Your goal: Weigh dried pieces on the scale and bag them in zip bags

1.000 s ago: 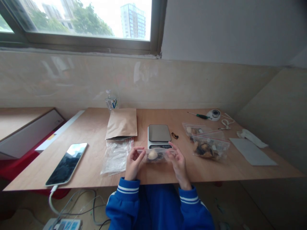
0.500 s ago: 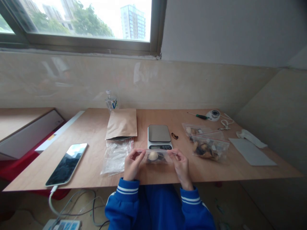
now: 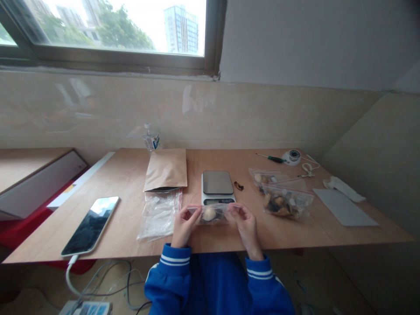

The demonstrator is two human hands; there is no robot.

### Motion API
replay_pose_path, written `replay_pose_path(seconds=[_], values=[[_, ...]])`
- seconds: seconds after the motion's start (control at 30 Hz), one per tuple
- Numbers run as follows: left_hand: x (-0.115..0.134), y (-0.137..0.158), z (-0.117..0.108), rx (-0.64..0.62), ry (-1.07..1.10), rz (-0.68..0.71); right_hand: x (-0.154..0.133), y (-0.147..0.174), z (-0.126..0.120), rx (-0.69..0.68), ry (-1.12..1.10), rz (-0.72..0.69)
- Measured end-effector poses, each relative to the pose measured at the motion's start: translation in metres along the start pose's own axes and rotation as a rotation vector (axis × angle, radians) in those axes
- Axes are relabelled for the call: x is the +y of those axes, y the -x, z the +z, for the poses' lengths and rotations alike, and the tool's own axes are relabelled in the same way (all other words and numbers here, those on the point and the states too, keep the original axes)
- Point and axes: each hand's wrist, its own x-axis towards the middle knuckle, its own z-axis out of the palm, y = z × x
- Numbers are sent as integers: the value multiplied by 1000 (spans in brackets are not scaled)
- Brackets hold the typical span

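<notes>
Clear rectangular plastic bag (image 3: pixel 215 221), held by its top edge

The bare left hand (image 3: pixel 184 224) pinches one end, the bare right hand (image 3: pixel 244 223) the other; the bag, a pale round piece (image 3: pixel 209 214) inside, is between them, just before the silver-topped white scale (image 3: pixel 218 183).

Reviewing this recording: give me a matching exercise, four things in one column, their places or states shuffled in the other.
Column one
1. Clear bag with the pale round piece
2. Brown pouch
3. Phone
4. Screwdriver

Column two
A. In front of the bottle
B. Left of the white dome camera
C. Held by left hand and right hand
D. White cable at its near end

Pairs: 1-C, 2-A, 3-D, 4-B
</notes>
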Motion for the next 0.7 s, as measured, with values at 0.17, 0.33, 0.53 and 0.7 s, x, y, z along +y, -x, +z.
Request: replay_pose_path(seconds=[0.17,0.33,0.53,0.7], values=[[1,1,-1,2,-40,74,-2,1,1,34,63,-87],[1,1,-3,31,-82,164,-4,1,-1,44,109,-160],[1,1,-2,10,4,53,-3,2,3,-34,-4,-52],[0,1,1,-43,16,-26,0,3,7,-132,-79,32]])
